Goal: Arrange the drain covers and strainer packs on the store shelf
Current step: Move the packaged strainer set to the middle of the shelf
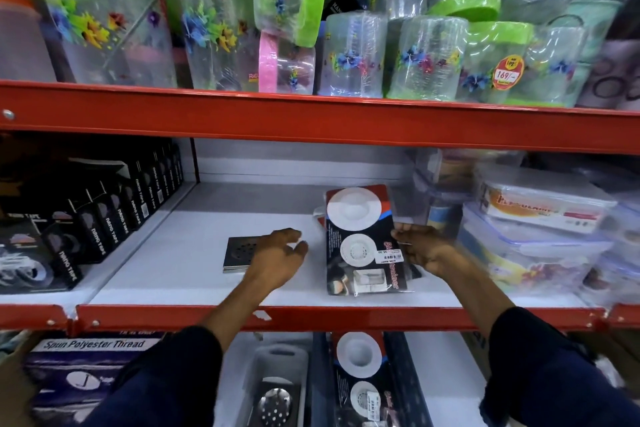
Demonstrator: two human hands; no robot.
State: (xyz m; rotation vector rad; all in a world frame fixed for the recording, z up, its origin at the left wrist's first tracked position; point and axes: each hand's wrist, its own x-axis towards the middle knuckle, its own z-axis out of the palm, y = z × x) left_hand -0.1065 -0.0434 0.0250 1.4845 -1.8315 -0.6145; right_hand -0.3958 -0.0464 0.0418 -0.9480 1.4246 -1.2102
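A square metal drain cover (239,253) lies flat on the white middle shelf (180,253). My left hand (277,258) hovers over its right edge with fingers spread and nothing in it. A strainer pack (360,243), dark card with white round strainers under plastic, lies on the shelf to the right. My right hand (422,248) grips the pack's right edge. On the shelf below sit another strainer pack (360,378) and a round perforated strainer (275,406) in a grey tray.
Black nano tape boxes (114,215) line the shelf's left side. Clear food containers (533,229) are stacked at the right. Red shelf rails (311,121) run above and below. Plastic jars with green lids (214,21) fill the top shelf. A thread box (90,357) sits lower left.
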